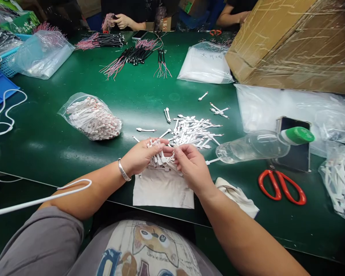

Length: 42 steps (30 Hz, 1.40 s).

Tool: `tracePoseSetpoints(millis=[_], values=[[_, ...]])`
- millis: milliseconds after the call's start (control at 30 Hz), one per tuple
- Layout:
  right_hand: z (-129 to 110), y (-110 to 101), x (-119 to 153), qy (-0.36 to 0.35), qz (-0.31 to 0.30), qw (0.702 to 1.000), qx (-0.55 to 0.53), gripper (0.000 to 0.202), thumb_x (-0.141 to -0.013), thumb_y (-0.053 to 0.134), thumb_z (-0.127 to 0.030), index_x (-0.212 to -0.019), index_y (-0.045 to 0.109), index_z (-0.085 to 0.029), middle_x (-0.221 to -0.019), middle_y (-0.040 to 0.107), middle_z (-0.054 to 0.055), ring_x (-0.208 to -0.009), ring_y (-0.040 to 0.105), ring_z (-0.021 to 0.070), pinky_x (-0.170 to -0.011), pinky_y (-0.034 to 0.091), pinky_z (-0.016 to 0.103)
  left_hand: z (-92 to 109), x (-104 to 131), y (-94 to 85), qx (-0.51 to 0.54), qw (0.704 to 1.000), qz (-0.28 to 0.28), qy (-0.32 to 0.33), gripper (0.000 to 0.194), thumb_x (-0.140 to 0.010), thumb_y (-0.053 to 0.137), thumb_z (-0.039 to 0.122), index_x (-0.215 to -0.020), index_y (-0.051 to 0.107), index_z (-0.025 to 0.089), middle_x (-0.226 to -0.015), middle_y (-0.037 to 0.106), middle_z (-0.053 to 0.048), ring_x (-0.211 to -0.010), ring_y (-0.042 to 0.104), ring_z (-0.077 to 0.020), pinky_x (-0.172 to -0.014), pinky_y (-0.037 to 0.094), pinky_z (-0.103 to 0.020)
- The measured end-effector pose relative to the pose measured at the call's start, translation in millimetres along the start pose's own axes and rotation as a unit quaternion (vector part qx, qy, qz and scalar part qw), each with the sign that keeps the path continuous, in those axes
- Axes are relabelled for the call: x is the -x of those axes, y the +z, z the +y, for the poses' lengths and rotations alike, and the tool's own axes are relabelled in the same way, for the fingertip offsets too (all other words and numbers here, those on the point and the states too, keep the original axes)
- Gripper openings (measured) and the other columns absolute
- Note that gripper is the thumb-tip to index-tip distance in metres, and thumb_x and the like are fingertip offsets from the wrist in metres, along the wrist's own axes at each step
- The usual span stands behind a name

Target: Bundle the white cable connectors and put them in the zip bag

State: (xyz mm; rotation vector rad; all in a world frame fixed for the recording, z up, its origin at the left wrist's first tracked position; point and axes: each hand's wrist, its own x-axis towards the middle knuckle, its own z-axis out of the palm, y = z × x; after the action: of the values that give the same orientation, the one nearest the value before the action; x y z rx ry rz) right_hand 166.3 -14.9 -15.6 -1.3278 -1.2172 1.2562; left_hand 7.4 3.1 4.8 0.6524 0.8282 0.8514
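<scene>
My left hand (145,155) is closed around a bunch of short white cable pieces (158,156) with connector ends. Close against its fingertips, my right hand (191,163) pinches something too small to make out, perhaps the end of one piece. Just beyond both hands lies a loose pile of the same white cable pieces (189,130), with several strays around it. Under the hands a white cloth (163,191) lies at the table's near edge, with some pieces on its far side.
A clear bag of cable pieces (92,117) stands left. To the right are a water bottle (253,145), a dark phone (300,153), red-handled scissors (281,187) and a crumpled cloth (235,197). A big carton (293,46) fills the back right. Co-workers' hands (123,21) show across the green table.
</scene>
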Motion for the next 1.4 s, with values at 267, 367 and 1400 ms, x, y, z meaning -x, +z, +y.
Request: tracePoseSetpoints(millis=[267,367,1400], values=[[-11.0,-1.3,2.7,-0.125,-0.045,0.988,0.085,0.017,-0.082,0.055,-0.032,-0.09,0.064,-0.02,-0.095,0.06,0.006,-0.088,0.057,0.0173,-0.075,0.045,0.031,3.5,8.4,3.2,-0.182,0.97,-0.146,-0.063,0.028,-0.077,0.061,0.037,-0.079,0.059,0.009,-0.077,0.065,-0.007,-0.068,0.061,-0.012,-0.068,0.047,-0.026],[-13.5,-1.2,3.2,-0.13,-0.067,0.986,0.075,0.013,-0.078,0.058,-0.03,-0.076,0.065,-0.019,-0.091,0.061,0.006,-0.091,0.056,0.0191,-0.078,0.045,0.033,3.0,7.7,3.3,-0.199,0.965,-0.15,-0.086,0.03,-0.075,0.063,0.039,-0.081,0.059,0.01,-0.077,0.064,-0.006,-0.065,0.061,-0.011,-0.066,0.046,-0.024],[-3.9,-5.0,-5.1,-0.007,-0.054,0.998,-0.026,0.022,-0.078,0.058,-0.037,-0.077,0.06,-0.015,-0.074,0.059,0.001,-0.069,0.052,0.0123,-0.067,0.042,0.026,3.8,8.1,5.0,-0.303,0.952,-0.043,-0.017,0.032,-0.079,0.055,0.043,-0.096,0.053,0.015,-0.073,0.059,0.0,-0.047,0.046,-0.0039,-0.048,0.036,-0.018]])
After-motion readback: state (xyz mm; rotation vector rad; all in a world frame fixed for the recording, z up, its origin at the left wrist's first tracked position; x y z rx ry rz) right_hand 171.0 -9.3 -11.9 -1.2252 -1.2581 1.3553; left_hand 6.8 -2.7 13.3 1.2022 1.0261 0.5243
